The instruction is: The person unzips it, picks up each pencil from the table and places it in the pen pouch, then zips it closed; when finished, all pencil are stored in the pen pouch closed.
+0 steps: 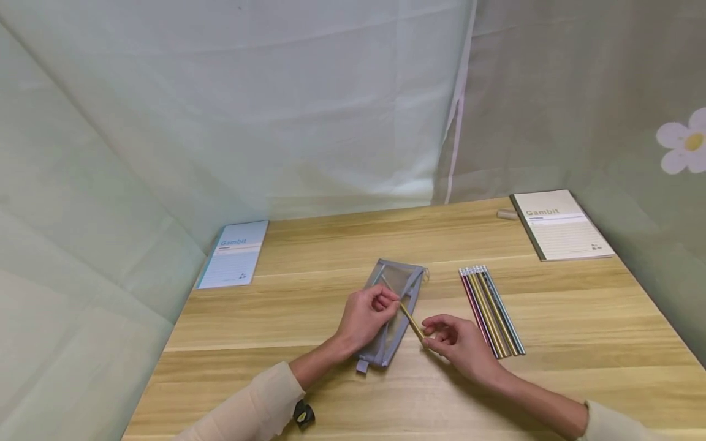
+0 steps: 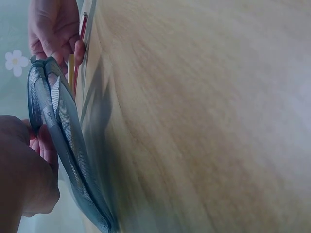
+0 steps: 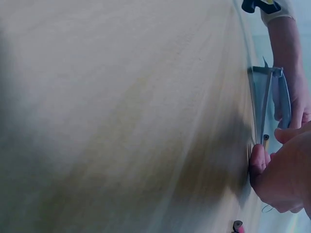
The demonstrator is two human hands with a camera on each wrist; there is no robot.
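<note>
A grey mesh zip pencil case (image 1: 380, 352) lies slanted in the middle of the table, its upper layer lifted. My left hand (image 1: 364, 320) pinches the lifted edge of the case, which stands up from the table in the left wrist view. Near the lower end of a gold pencil (image 1: 411, 323), my right hand (image 1: 460, 348) holds it between thumb and fingers. The pencil slants up and left into the case's opening, its far part showing faintly through the mesh. Just right of the right hand lie several pencils (image 1: 493, 312) side by side, eraser ends away from me.
A blue-edged notebook (image 1: 234, 254) lies at the back left. At the back right are a dark-edged notebook (image 1: 562, 225) and a small beige block (image 1: 507, 214) beside it. A black strapped device (image 1: 304, 414) sits by the left sleeve. Cloth walls surround the table.
</note>
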